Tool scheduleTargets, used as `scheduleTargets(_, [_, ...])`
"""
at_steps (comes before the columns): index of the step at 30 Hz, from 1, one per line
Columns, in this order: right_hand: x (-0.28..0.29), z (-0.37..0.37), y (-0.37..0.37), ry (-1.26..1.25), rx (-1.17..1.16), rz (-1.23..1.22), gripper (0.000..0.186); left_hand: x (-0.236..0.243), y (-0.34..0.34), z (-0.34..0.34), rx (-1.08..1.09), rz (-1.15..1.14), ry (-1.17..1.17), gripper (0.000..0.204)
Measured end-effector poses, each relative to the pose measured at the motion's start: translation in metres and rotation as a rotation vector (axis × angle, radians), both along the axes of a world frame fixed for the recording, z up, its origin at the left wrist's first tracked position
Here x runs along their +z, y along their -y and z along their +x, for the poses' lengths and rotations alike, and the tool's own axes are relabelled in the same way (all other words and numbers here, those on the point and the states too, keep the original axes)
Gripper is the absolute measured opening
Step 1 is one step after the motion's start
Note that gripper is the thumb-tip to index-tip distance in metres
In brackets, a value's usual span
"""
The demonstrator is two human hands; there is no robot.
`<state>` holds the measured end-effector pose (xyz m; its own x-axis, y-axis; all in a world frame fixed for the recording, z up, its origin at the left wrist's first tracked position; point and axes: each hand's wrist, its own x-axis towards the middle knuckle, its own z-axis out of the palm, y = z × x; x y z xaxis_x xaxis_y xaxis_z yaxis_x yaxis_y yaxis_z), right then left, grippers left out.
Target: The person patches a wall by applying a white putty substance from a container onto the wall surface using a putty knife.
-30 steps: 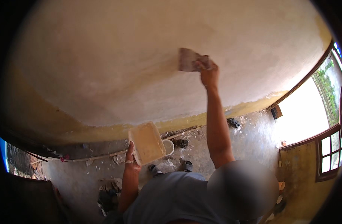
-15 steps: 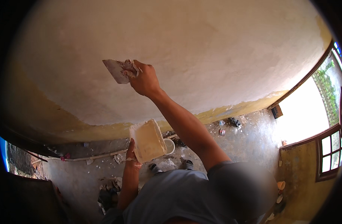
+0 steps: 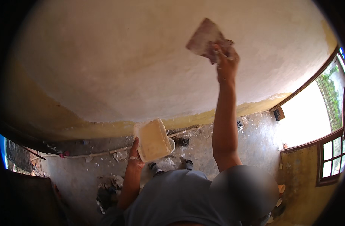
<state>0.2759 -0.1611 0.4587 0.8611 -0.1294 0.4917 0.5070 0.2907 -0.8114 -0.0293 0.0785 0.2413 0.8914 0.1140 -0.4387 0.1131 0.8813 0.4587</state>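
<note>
My right hand (image 3: 227, 58) is raised high against the wall, its fingers closed on a putty knife with a wide, flat blade (image 3: 207, 37). Pale plaster is smeared over the blade and my fingers, and motion blurs the blade a little. Low in front of my body, my left hand (image 3: 134, 154) grips a shallow rectangular tray (image 3: 154, 140) by its left side. The tray is coated in cream-coloured plaster; most of the fingers are hidden beneath it. A pale skim coat covers the wall (image 3: 142, 75), with yellow paint showing along its lower edge.
A round white bucket (image 3: 172, 144) stands on the floor behind the tray. A long pole (image 3: 101, 153) lies along the wall's foot. Debris (image 3: 110, 188) is heaped at lower left. A bright doorway (image 3: 300, 120) and a window (image 3: 332, 158) are on the right.
My right hand has swept the putty knife up and to the right across the wall, and the blade has turned. The tray in my left hand has shifted slightly right.
</note>
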Motion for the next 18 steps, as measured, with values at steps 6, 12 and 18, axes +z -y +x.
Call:
scheduleTargets(6, [0.034,-0.036,-0.167,0.048,0.104,-0.655,0.03,0.005,0.002,0.005,-0.035,0.034,-0.005,0.059])
scheduleTargets(12, [0.036,0.069,0.02,0.03,-0.222,-0.371,0.027,0.003,-0.004,-0.001,0.002,0.011,-0.052,0.062])
scheduleTargets(18, [-0.045,0.016,0.24,-0.218,-0.5,0.353,0.038,-0.003,-0.002,0.007,-0.04,0.028,-0.053,0.065])
